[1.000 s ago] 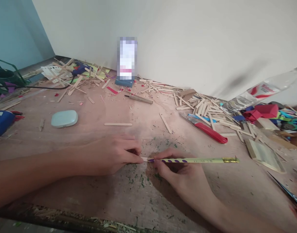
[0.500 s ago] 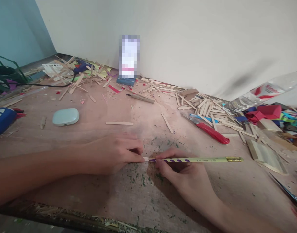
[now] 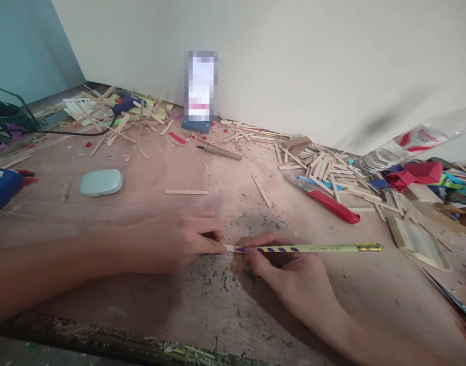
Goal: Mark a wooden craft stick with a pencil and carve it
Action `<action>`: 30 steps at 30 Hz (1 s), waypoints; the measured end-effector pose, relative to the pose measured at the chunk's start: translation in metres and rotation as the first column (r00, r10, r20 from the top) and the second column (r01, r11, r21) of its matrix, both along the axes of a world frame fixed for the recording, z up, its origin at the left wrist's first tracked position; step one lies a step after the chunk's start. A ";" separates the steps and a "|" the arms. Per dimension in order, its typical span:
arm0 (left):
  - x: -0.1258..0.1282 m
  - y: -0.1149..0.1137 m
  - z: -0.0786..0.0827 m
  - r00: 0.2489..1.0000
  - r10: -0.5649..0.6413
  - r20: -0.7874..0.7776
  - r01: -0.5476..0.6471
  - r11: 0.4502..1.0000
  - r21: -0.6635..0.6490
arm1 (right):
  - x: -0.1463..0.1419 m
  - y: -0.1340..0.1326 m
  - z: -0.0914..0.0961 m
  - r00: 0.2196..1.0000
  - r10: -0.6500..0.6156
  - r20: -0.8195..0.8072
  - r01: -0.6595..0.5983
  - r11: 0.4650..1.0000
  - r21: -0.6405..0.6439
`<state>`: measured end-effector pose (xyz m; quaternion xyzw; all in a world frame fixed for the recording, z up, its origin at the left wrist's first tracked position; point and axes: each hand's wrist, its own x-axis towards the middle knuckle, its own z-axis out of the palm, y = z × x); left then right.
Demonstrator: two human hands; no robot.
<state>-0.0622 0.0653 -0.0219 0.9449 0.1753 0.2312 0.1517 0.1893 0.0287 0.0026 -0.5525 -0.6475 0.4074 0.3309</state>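
Observation:
My left hand point(image 3: 190, 236) rests on the table with its fingers closed on a pale craft stick point(image 3: 229, 248), of which only a short end shows past the fingertips. In my right hand point(image 3: 289, 267) is a yellow-green pencil point(image 3: 324, 248) with purple dots and a gold ferrule, gripped near its purple tip. The pencil lies almost level, its tip at the stick's visible end, pointing left. Another craft stick point(image 3: 186, 192) lies flat beyond my left hand, and a further stick point(image 3: 261, 190) lies at an angle beyond my right.
A red utility knife point(image 3: 334, 206) lies right of centre before a heap of craft sticks point(image 3: 326, 170). A plastic bottle point(image 3: 415, 140) leans at the right. Scissors point(image 3: 452, 295) lie at the right edge. A pale case point(image 3: 101, 182) sits left; a phone point(image 3: 201, 89) stands against the wall.
Both hands, the stick and the pencil keep nearly the same places. The whole view has shifted very slightly.

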 end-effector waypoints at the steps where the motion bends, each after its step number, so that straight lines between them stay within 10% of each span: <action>1: 0.000 0.000 0.000 1.000 -0.003 -0.001 0.003 1.000 -0.001 | 0.000 0.000 0.000 1.000 0.000 0.000 0.000 1.000 -0.003; 30: -0.001 -0.001 -0.005 1.000 0.003 0.002 -0.003 0.999 0.032 | -0.001 -0.001 0.002 1.000 0.006 -0.014 -0.007 1.000 -0.027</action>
